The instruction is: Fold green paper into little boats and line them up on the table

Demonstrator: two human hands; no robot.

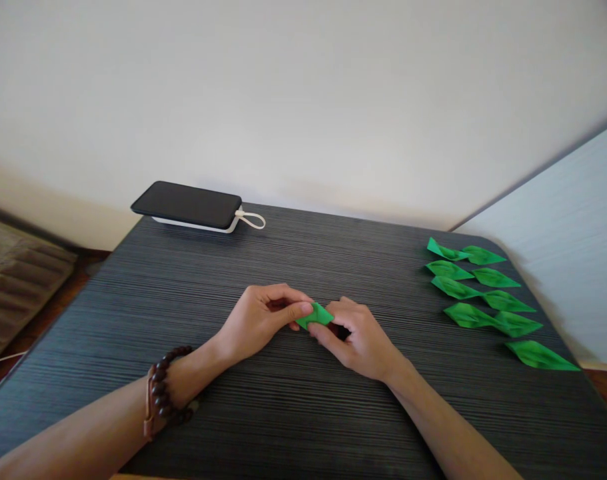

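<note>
A small folded piece of green paper (316,315) sits between both hands just above the dark striped table (133,333). My left hand (260,317) pinches its left end with thumb and fingers. My right hand (358,337) grips its right end, fingers curled under. My left wrist wears a bracelet of dark brown beads (166,393). Part of the paper is hidden by my fingers.
Several finished green folded paper pieces (488,297) lie in rows at the table's right side. A black phone (187,203) rests on a white power bank with a short cable at the back left. A pale wall stands behind; a light panel is at right.
</note>
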